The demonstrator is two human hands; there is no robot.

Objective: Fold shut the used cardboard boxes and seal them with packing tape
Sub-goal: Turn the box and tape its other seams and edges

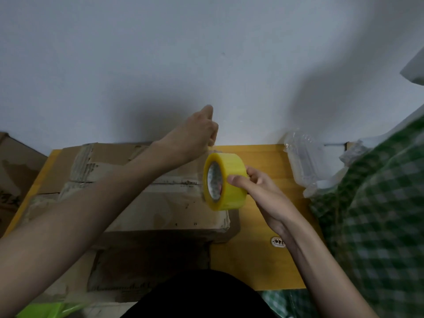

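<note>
A worn cardboard box lies on a yellow wooden table, its top flaps folded down and streaked with old tape. My right hand grips a yellow roll of packing tape upright above the box's right end. My left hand is raised just above the roll with its fingers curled, pinching the clear free end of the tape, which is barely visible. My left forearm crosses over the box.
A clear plastic air-cushion pack lies at the table's back right. Green checked cloth covers the right side. Another cardboard box stands at the left. A white wall rises behind the table. Something bright green is at bottom left.
</note>
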